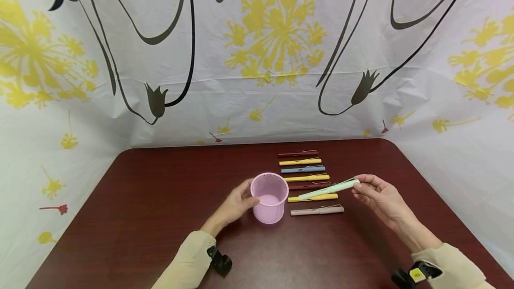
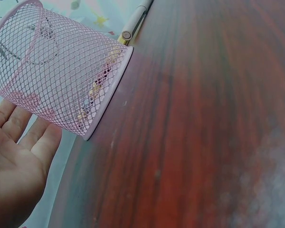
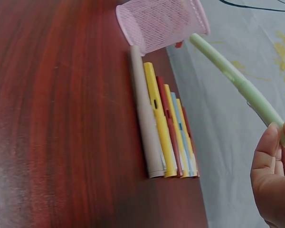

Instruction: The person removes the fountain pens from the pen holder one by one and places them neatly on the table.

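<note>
My left hand (image 1: 234, 204) grips a pink mesh pen cup (image 1: 269, 212) by its left side, the thumb at the rim. In the left wrist view the fingers (image 2: 35, 137) lie along the mesh. My right hand (image 1: 381, 200) pinches one end of a light green pen (image 1: 331, 189) between thumb and fingertips. That pen is raised above the row, its free end pointing left towards the cup. Below it on the table lie a yellow pen (image 1: 317, 198) and, closest to me, a grey pen (image 1: 317, 211).
Further back in the row are a dark red pen (image 1: 297, 154), a yellow pen (image 1: 300, 162), a blue pen (image 1: 303, 170) and others, roughly parallel. The dark red-brown table (image 1: 160, 217) ends at a patterned white cloth (image 1: 241, 115) behind.
</note>
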### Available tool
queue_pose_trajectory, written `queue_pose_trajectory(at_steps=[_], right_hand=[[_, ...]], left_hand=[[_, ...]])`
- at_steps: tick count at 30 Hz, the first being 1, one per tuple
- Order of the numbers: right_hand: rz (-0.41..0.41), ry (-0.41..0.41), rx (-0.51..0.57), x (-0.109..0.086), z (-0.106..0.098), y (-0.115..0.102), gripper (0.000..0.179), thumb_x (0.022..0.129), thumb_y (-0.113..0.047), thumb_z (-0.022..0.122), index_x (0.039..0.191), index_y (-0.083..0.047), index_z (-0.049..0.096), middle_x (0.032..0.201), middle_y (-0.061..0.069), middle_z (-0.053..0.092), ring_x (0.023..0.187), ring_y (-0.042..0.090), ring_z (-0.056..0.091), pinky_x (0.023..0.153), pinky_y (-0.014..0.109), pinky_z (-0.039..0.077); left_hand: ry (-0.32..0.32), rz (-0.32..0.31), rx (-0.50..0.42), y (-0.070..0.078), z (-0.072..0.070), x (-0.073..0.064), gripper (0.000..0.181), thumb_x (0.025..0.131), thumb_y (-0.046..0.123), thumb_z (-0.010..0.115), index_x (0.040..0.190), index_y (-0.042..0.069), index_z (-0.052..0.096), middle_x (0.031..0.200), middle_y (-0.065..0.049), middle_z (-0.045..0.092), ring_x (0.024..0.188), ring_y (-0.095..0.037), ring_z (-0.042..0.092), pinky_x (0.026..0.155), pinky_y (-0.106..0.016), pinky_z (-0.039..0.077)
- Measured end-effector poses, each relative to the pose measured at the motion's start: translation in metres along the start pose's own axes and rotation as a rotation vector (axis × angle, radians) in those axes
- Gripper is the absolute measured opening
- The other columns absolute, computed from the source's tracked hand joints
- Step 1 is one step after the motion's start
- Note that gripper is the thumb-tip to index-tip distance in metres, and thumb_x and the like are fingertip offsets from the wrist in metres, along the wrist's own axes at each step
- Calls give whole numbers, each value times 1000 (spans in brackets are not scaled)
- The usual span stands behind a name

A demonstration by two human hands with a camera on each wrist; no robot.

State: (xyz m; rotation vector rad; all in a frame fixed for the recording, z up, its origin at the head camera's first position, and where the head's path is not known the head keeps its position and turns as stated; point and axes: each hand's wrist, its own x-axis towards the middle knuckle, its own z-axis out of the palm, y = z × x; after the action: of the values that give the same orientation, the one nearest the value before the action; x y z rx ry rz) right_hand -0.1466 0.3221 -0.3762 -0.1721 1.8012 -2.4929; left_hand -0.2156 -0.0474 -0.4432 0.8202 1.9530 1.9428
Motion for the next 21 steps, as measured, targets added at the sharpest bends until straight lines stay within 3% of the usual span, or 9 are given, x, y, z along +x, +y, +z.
queue_pose_trajectory(at_steps=[4,11,15,21], right_hand=[[21,-7,-26,-2,0,4,23,93,5,50,100,-12,65,90,-2,67,82,10,67,73,21,55],[59,-27,-75,-4,-1,8,23,93,5,52,99,-13,65,89,-2,68,81,10,67,73,21,55],[95,-58,-127,-5,-3,12,21,93,3,52,98,-14,64,89,-3,69,81,8,67,73,21,55],[143,-114,-153,-8,-6,21,23,93,5,51,99,-14,63,90,-2,69,83,8,67,75,23,56]], left_hand=[[-2,17,1,0,0,0,69,88,29,66,137,-9,35,139,-29,40,131,-42,37,104,-38,40],[9,106,46,-3,1,-1,71,87,41,64,135,-6,39,136,-25,46,127,-33,46,97,-28,46],[6,60,29,-3,0,0,76,86,43,65,136,-8,37,137,-28,43,128,-39,42,99,-31,44],[-7,-1,-15,-3,-2,1,68,89,26,66,137,-9,34,140,-29,40,131,-41,38,99,-24,42]])
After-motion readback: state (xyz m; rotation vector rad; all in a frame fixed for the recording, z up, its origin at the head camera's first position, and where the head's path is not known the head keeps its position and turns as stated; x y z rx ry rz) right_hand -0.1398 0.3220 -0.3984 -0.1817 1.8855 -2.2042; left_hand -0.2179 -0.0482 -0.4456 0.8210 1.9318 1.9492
